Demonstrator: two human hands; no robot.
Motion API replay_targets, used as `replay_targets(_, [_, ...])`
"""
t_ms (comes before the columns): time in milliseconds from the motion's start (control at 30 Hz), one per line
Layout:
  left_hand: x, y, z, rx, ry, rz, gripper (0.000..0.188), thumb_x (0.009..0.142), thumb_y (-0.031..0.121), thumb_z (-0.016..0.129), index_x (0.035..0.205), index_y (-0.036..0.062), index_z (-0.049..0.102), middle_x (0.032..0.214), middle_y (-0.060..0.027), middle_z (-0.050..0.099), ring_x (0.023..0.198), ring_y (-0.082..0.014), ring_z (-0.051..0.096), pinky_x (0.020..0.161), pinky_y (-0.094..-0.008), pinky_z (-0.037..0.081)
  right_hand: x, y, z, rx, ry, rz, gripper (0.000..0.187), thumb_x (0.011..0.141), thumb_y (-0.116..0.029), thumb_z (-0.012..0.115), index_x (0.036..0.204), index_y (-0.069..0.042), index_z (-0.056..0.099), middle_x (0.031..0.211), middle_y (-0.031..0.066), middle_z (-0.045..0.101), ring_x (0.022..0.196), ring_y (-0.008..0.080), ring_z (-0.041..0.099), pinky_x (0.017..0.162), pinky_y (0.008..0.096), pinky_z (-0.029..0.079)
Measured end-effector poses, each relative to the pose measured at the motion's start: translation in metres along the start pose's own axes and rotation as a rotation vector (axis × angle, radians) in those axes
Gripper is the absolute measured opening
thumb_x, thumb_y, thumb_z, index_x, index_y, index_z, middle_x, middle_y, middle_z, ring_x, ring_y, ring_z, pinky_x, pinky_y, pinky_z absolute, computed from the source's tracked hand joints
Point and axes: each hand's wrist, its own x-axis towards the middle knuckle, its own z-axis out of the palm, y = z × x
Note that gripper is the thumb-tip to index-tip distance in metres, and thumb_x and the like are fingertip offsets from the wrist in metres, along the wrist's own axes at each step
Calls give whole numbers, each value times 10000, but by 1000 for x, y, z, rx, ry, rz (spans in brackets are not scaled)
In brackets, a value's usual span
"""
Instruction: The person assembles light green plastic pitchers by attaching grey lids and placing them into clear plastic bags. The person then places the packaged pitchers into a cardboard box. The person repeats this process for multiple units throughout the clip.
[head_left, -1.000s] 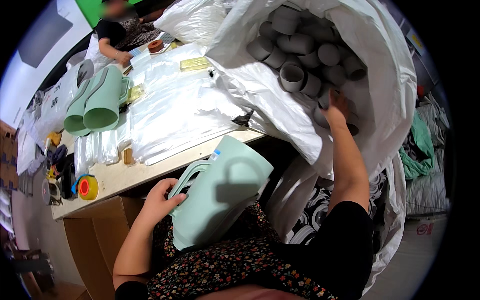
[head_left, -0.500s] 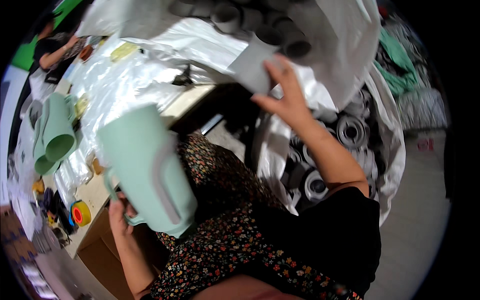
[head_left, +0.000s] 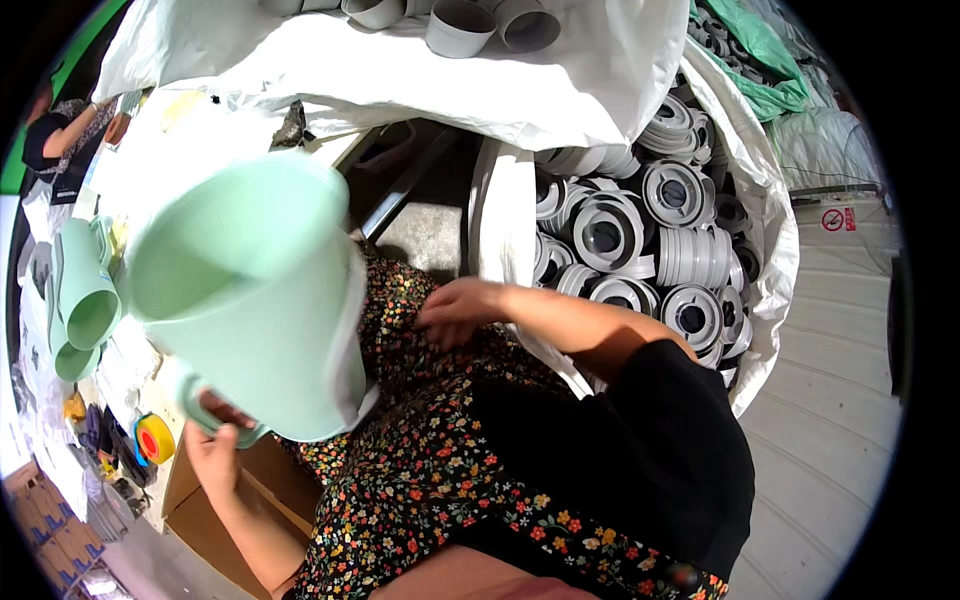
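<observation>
My left hand (head_left: 215, 450) is closed around the handle of a large mint-green jug (head_left: 270, 330), its wide mouth tilted up and away from me. A grey strip runs down the jug's right side. My right hand (head_left: 462, 308) hovers over my flowered apron, a little right of the jug, with fingers loosely bent, blurred by motion and nothing seen in them. Ahead, grey cups (head_left: 462, 28) lie on a white plastic sheet (head_left: 400, 85). Right of my right arm, a white sack (head_left: 765, 260) holds many grey ring-shaped parts (head_left: 607, 235) with dark centres.
On the left table lie more mint-green jugs (head_left: 88, 300) and a yellow and red tape roll (head_left: 155, 438). An open cardboard box (head_left: 240, 510) stands below its edge. Another person (head_left: 65, 140) works at the far left. Green sacking (head_left: 765, 85) lies at the far right.
My right hand has let go of a grey cup and come back toward the apron. The jug has tipped so that its mouth shows more. My view has shifted.
</observation>
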Motion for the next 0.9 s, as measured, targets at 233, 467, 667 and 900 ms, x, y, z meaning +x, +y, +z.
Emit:
replay_targets(233, [1, -15, 30, 14, 1, -47, 551, 798, 263, 685, 1193, -20, 426, 895, -70, 524, 747, -172, 554, 717, -310, 463, -48, 118, -239, 281, 1296, -328, 247, 822, -176, 631, 1028, -63, 557, 778, 11, 570, 630, 95, 523, 507, 230, 405])
replay_targets(467, [2, -6, 8, 34, -1, -170, 508, 787, 211, 689, 1201, 11, 474, 1000, -72, 569, 923, -146, 542, 831, -307, 452, -22, 184, -379, 586, 1352, -568, 561, 826, -353, 602, 1279, -58, 454, 1107, 111, 582, 929, 245, 575, 737, 336, 471])
replay_targets(667, [-9, 4, -1, 195, -38, 34, 507, 790, 230, 682, 1205, -5, 509, 1153, -89, 554, 1083, -183, 502, 946, -320, 379, -66, 131, -320, 213, 1522, -561, 442, 866, -289, 534, 1169, 33, 532, 1081, 140, 598, 918, 263, 586, 815, 345, 462])
replay_targets(900, [0, 8, 15, 145, 9, -22, 498, 720, 83, 659, 1194, 21, 523, 1127, -79, 583, 1060, -143, 514, 919, -291, 395, -184, 16, -148, -1070, 1357, 228, 483, 806, -240, 648, 1170, 50, 518, 1072, 202, 605, 963, 294, 588, 856, 354, 444])
